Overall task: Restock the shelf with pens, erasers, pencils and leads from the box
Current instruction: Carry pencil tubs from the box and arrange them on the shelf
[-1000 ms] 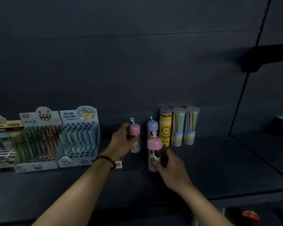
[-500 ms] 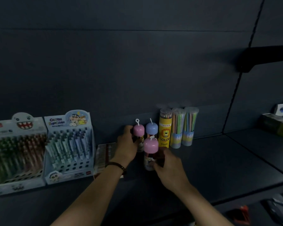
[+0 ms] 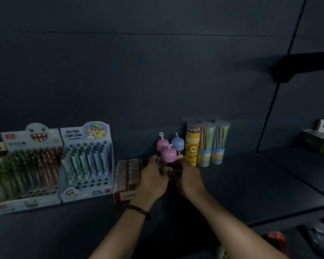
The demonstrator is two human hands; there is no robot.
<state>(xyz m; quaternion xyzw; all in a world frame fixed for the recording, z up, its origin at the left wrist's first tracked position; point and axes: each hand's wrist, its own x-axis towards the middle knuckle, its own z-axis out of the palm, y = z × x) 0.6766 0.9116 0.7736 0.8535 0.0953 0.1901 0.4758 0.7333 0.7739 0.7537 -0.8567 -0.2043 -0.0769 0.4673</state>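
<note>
Three pencil tubes with dome caps stand in a cluster on the dark shelf [image 3: 251,184]: a pink-capped one [image 3: 162,143] and a blue-capped one [image 3: 177,143] at the back, and a second pink-capped tube [image 3: 168,154] in front. My right hand [image 3: 190,179] grips the lower right side of the front tube. My left hand [image 3: 153,176] curls against its lower left side. The hands hide the tube bases. The box is out of sight.
Right of the cluster stand a yellow lion colour-pencil tube [image 3: 193,146] and two clear pencil tubes [image 3: 206,144] [image 3: 220,143]. To the left lie a flat eraser box [image 3: 128,176] and two pen display boxes [image 3: 86,161] [image 3: 29,169]. Boxes [image 3: 318,139] sit on the right-hand shelf.
My left hand has slid down from the rear pink tube's cap to the base of the cluster. The front pink tube has moved back against the other two. My view shifted right.
</note>
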